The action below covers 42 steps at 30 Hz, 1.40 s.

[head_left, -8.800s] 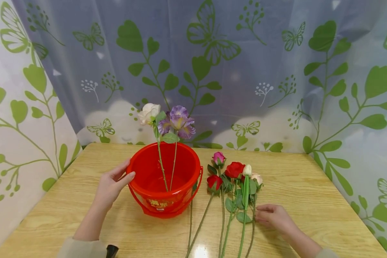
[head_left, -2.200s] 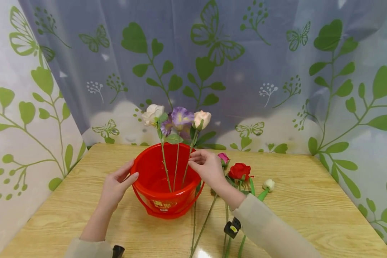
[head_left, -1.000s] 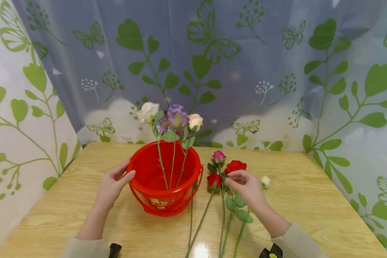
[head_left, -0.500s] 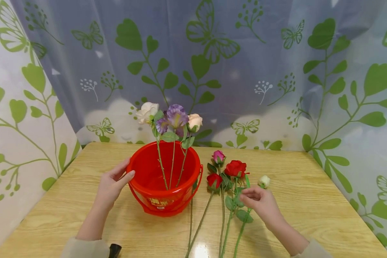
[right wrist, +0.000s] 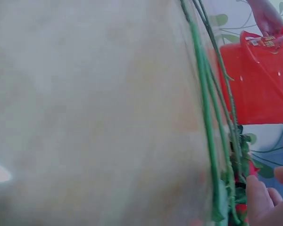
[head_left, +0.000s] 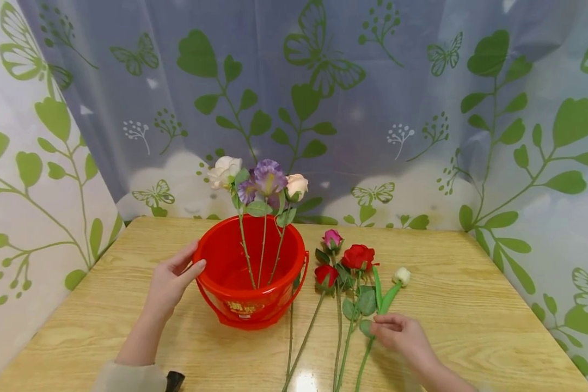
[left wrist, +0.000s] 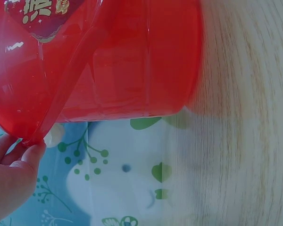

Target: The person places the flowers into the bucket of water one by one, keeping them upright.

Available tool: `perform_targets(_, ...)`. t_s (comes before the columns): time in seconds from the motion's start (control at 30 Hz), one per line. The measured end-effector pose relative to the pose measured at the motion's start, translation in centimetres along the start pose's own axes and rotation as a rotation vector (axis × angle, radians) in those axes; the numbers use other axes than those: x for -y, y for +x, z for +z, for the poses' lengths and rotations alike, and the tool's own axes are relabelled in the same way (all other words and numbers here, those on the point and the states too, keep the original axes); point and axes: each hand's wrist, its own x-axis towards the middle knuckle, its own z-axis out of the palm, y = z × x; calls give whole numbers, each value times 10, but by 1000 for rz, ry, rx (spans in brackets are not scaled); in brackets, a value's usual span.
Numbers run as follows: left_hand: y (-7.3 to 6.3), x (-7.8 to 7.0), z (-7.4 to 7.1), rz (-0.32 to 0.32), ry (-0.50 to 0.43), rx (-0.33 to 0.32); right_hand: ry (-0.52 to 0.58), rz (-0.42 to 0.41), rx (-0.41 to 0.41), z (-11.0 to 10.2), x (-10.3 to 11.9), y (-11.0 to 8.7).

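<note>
My left hand [head_left: 169,283] grips the rim of a red plastic bucket [head_left: 255,307], thumb outside. In the bucket stand a white rose [head_left: 225,172], a purple iris [head_left: 268,178] and a peach rose [head_left: 296,186]. My right hand [head_left: 405,340] is at the stem of a white tulip [head_left: 401,276] lying on the table, its fingers slightly bent. In the right wrist view, the fingers [right wrist: 258,200] appear apart from the green stems. Left of the tulip lie a large red rose [head_left: 358,257], a smaller red rose [head_left: 325,276] and a pink rosebud [head_left: 332,239].
The flowers lie on a wooden table [head_left: 451,272], their stems running toward the near edge. A curtain [head_left: 353,136] with green leaves and butterflies hangs behind. Near the left sleeve a black object [head_left: 174,380] shows.
The peach rose went from the table into the bucket, and my right hand let it go. That hand then moved back right and down to the tulip stem. My left hand stayed on the rim.
</note>
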Motion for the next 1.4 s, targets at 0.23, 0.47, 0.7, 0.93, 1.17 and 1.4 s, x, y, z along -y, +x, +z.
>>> perform_targets(0.23,-1,-3,1,-17,-13,7,70,99,80,-3,-14,-7)
perform_targets(0.47,0,-4,1,-15,-17,10,116,157,109,-7,-19,-2)
perform_targets(0.7,1,-3,0,-18,-14,10,188,208,77,-3,-20,3)
perform_targets(0.93,0,-2,0,-15,-24,6,162,207,22,2,-20,11)
perform_targets(1.17,-1,-5,1,-6,-30,7,68,229,-67,10,-18,19)
perform_targets(1.4,-1,-4,1,-14,-20,9,36,222,-60,11,-18,28)
